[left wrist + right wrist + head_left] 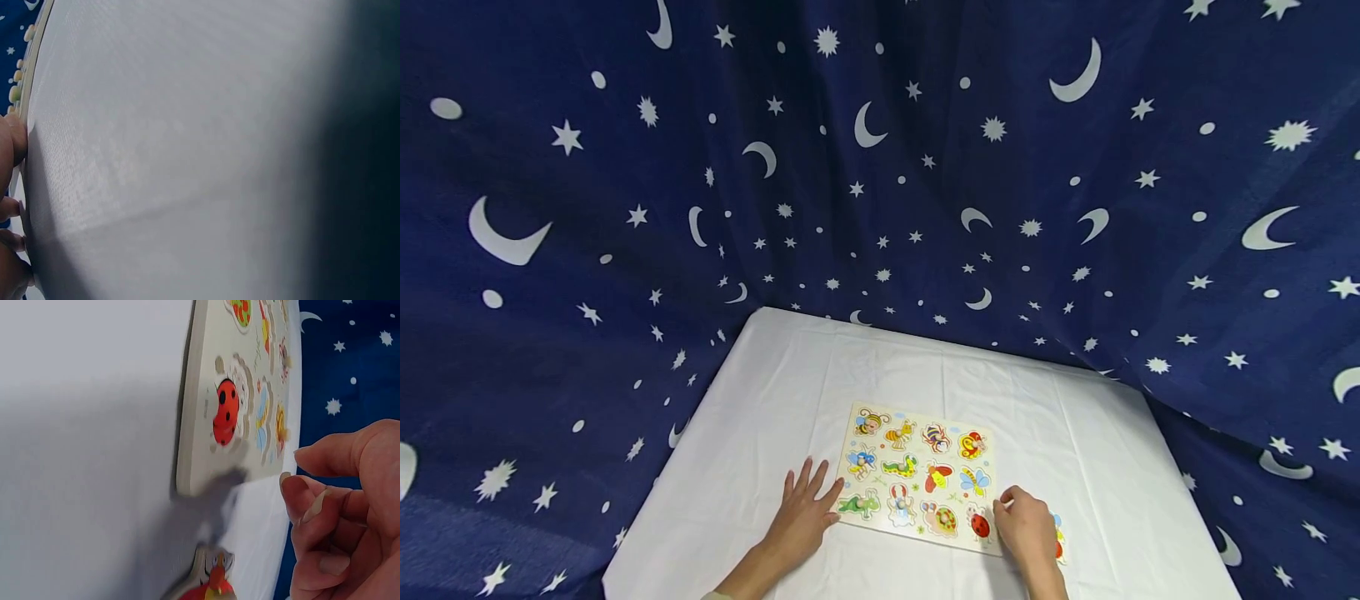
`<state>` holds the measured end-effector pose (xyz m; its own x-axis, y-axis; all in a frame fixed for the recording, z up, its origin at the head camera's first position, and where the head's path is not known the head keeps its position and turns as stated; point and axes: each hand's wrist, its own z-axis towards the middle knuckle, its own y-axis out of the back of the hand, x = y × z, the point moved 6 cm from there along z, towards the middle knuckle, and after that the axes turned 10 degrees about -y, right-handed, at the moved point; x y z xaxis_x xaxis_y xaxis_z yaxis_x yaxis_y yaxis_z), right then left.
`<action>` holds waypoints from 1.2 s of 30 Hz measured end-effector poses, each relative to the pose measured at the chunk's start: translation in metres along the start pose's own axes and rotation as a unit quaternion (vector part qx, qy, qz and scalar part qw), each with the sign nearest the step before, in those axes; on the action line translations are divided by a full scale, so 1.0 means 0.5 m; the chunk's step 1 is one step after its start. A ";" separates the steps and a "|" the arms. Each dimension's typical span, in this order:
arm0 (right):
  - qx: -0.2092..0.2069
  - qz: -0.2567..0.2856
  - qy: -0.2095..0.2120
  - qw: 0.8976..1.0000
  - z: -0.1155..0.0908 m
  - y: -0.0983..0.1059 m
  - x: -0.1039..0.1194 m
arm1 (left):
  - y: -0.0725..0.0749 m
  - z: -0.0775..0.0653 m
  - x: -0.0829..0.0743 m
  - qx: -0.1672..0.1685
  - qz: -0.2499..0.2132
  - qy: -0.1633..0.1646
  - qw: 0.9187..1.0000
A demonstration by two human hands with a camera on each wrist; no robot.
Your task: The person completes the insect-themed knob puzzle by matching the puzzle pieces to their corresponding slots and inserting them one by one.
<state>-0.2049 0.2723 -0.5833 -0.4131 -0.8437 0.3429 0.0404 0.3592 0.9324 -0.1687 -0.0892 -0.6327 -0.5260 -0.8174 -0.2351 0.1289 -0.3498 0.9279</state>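
Note:
A wooden knob puzzle board (917,537) with insect pictures lies on the white cloth. My left hand (801,517) rests at its left edge with fingers stretched; in the left wrist view the thumb (19,137) touches the board's side. My right hand (1026,529) hovers by the lower right corner, thumb and curled index finger slightly apart, holding nothing. Near it is the ladybug recess (226,412), sunken and without a knob. A loose red and yellow puzzle piece (215,584) with an orange knob lies beside the board, partly hidden by the right hand in the head view.
Knobbed pieces sit in several recesses, such as the snail (942,518) and the green caterpillar (900,467). The red bug recess (938,477) and the dragonfly recess (975,481) show no knob. A dark blue star-and-moon curtain (880,167) surrounds the table (775,358).

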 end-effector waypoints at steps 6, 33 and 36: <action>0.010 -0.008 -0.043 0.999 -0.001 0.008 -0.026 | 0.003 0.000 -0.001 -0.003 -0.001 -0.005 1.000; 0.058 -0.066 -0.084 0.993 -0.013 0.001 -0.114 | -0.002 -0.003 0.000 -0.007 0.010 -0.005 1.000; 0.052 -0.057 -0.074 0.994 -0.014 0.002 -0.111 | -0.002 -0.002 0.001 -0.008 0.009 -0.004 1.000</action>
<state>-0.1754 0.3167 -0.6006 -0.5392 -0.8162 0.2074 -0.1059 0.3101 0.9448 -0.1681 -0.0896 -0.6340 -0.5299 -0.8201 -0.2160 0.1514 -0.3420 0.9274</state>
